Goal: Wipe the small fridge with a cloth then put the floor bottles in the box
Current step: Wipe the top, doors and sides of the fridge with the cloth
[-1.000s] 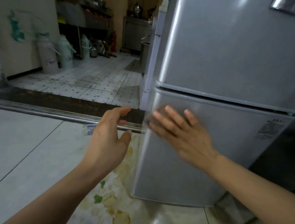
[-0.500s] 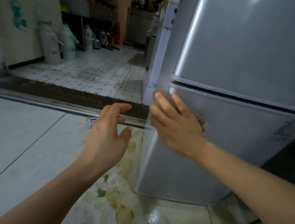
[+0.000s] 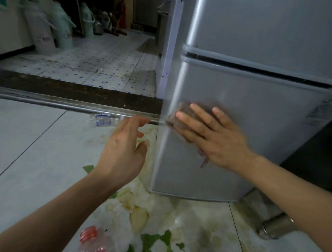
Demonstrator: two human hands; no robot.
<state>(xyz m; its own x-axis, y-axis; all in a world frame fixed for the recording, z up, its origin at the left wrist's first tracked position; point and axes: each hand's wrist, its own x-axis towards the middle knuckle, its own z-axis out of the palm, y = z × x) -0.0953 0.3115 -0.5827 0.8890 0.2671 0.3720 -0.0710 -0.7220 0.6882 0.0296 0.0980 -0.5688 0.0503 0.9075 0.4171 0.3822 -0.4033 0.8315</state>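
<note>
Wiping step under way. Lower left of frame: clear plastic bottle (image 3: 95, 247) with red cap lying on the floor (image 3: 25, 151); a second bottle (image 3: 104, 120) with a blue label lies upper left of centre by the metal rail (image 3: 65, 105). Both probably light, crushable and slick, best taken round the body. Left hand (image 3: 122, 154) at centre, fingers loosely spread, holding nothing. Right hand (image 3: 211, 135) right of centre, fingers straight, presses a soft, limp brownish cloth (image 3: 181, 113) flat on the grey fridge (image 3: 256, 112) lower door. No box visible.
</note>
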